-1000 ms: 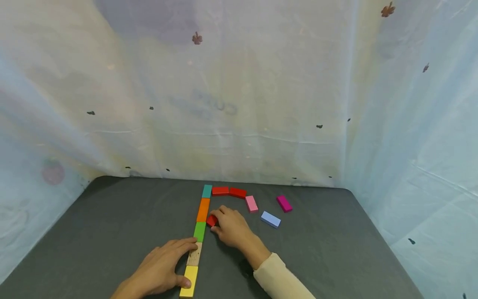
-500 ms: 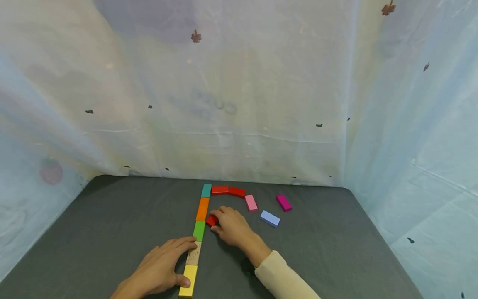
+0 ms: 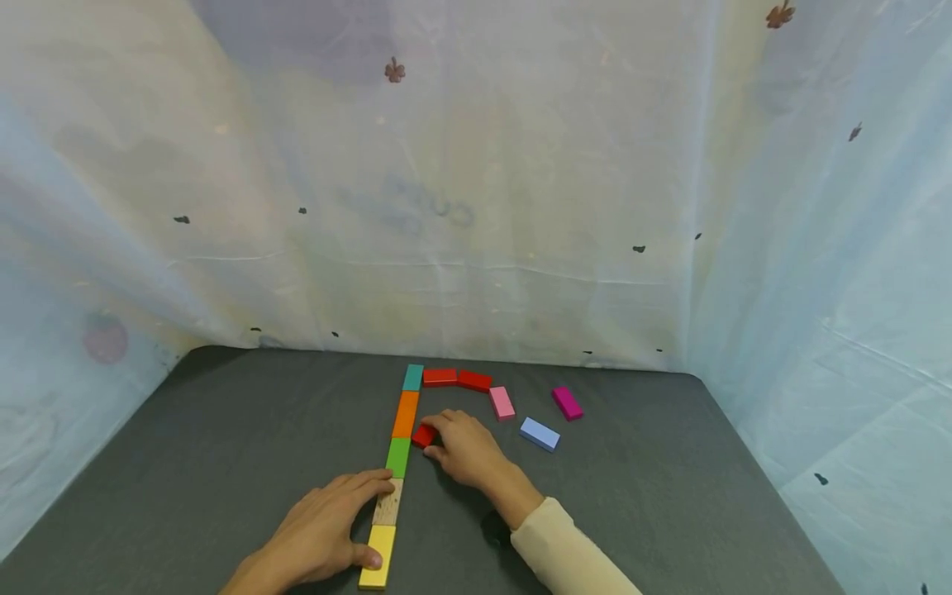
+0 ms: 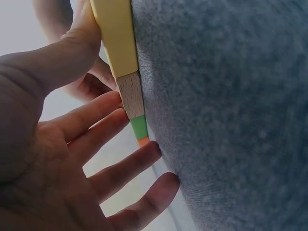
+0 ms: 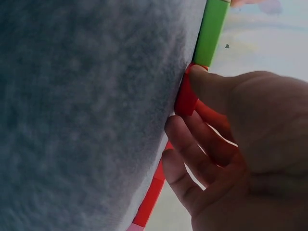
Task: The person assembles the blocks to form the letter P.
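A straight row of wooden blocks lies on the dark cloth: teal [image 3: 412, 378], orange [image 3: 405, 413], green [image 3: 397, 457], plain wood [image 3: 387, 506] and yellow [image 3: 378, 555]. My left hand [image 3: 318, 525] rests along its near end, thumb on the yellow block and fingertips by the plain one. In the left wrist view, its fingers [image 4: 127, 166] are spread and fairly straight. My right hand [image 3: 467, 450] pinches a small red block [image 3: 424, 435] between thumb and fingers, against the row's right side near the orange-green joint. The right wrist view shows the thumb [image 5: 204, 79] on this red block.
Two red blocks [image 3: 440, 378] extend rightward from the teal one, followed by a pink block [image 3: 502, 403]. Farther right lie a light blue block [image 3: 540, 434] and a magenta block [image 3: 568, 403]. A pale curtain [image 3: 476, 207] hangs behind the table [image 3: 669, 496].
Both hands stay nearly in place. The red block in the right hand has turned very slightly beside the row; the head view shifts a little.
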`<state>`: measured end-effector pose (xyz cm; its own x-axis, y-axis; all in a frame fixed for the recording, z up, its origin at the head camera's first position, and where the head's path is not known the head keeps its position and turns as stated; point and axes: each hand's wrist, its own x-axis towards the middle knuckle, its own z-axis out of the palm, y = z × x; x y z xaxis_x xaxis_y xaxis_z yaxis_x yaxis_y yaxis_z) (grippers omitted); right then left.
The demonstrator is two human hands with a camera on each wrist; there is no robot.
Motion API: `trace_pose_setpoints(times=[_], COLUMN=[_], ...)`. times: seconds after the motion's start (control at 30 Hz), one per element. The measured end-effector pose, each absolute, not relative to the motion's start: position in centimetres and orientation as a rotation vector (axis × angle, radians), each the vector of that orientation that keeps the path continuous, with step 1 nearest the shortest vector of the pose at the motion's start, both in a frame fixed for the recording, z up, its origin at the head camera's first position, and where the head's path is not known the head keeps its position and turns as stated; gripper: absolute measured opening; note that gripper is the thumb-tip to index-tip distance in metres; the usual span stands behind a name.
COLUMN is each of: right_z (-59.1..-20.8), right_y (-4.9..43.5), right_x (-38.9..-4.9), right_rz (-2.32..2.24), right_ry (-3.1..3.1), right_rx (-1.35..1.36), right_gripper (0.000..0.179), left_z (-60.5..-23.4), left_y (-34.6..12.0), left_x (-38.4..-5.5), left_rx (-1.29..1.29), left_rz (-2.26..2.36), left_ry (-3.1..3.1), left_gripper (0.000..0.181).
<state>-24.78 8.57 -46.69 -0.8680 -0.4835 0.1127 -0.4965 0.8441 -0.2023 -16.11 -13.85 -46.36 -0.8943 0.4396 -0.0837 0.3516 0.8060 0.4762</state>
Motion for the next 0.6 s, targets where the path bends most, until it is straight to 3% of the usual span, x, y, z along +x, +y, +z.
trace_pose_setpoints(times=[0.6], right_z=[-46.69], right_y=[8.6], right_x=[-25.04], right_rz=[0.379], right_ry=[-2.972], right_rx=[0.806], right_gripper=[0.044], left_z=[-46.3], left_y=[-13.91], left_x=[-16.18], left_rx=[0.614], left_rz=[0.67], left_ry=[2.798], left_gripper=[0.093])
